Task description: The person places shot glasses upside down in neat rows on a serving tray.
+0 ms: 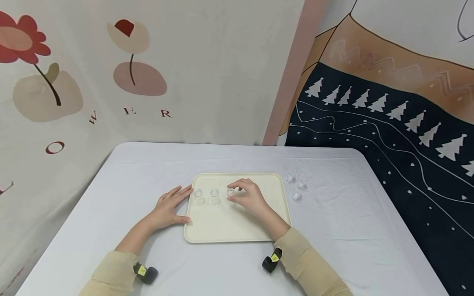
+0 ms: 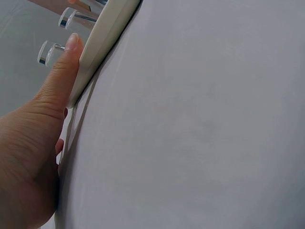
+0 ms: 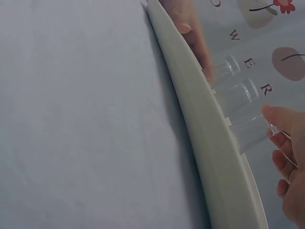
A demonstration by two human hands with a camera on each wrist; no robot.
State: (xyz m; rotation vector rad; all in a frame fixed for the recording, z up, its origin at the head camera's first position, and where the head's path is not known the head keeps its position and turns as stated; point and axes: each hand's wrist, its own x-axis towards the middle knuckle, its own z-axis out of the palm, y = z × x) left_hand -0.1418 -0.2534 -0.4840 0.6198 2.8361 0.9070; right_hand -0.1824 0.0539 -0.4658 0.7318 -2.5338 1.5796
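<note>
Three small clear shot glasses stand in a row on a cream tray point(image 1: 237, 230), their narrow, thick ends up. The left glass point(image 1: 200, 198) and the middle glass point(image 1: 214, 197) stand free of any fingers. My right hand point(image 1: 252, 199) pinches the third shot glass point(image 3: 252, 133) near its top between thumb and fingers; its lower end is at the tray surface. At the tray's left edge, my left hand point(image 1: 168, 209) lies with fingers spread, fingertips and thumb point(image 2: 66, 64) touching the rim.
Three more clear glasses point(image 1: 295, 195) are grouped on the white tablecloth point(image 1: 333, 246) just right of the tray. Patterned cloths point(image 1: 222, 74) hang behind the table. A small black device is strapped at each wrist.
</note>
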